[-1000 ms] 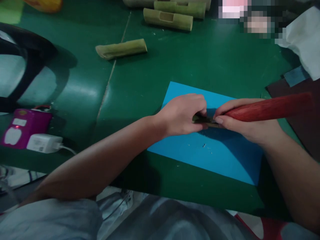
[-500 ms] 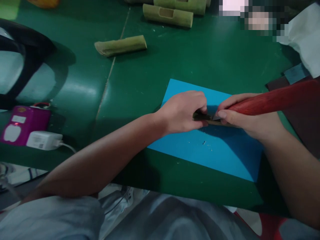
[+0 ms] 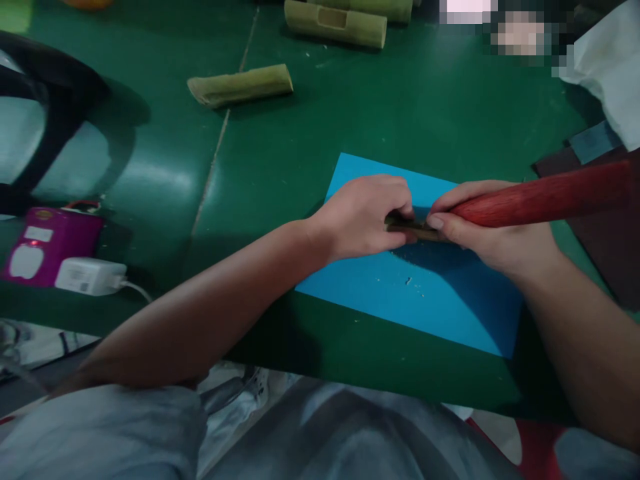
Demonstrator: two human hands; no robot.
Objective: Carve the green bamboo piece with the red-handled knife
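My left hand point(image 3: 367, 217) is closed on a narrow piece of bamboo point(image 3: 425, 231), holding its left end over a blue sheet point(image 3: 440, 313). My right hand point(image 3: 480, 213) grips a carving knife with a thick red wooden handle point(image 3: 545, 195) that slants up to the right. The thumb lies along the front of the handle, close to the bamboo. Most of the blade is hidden by my fingers and the bamboo. A few small shavings point(image 3: 409, 281) are scattered on the blue sheet below the hands.
A bamboo piece point(image 3: 240, 87) lies farther back on the green table point(image 3: 270, 147). Behind it is a bamboo tube with a cut slot point(image 3: 360, 28). A purple box point(image 3: 60, 243) and white charger point(image 3: 91, 277) sit at left. White cloth point(image 3: 607, 73) lies at the far right.
The knife has shifted slightly along the bamboo, and its blade is now less visible. My left hand keeps its hold. The whole view has moved up a little.
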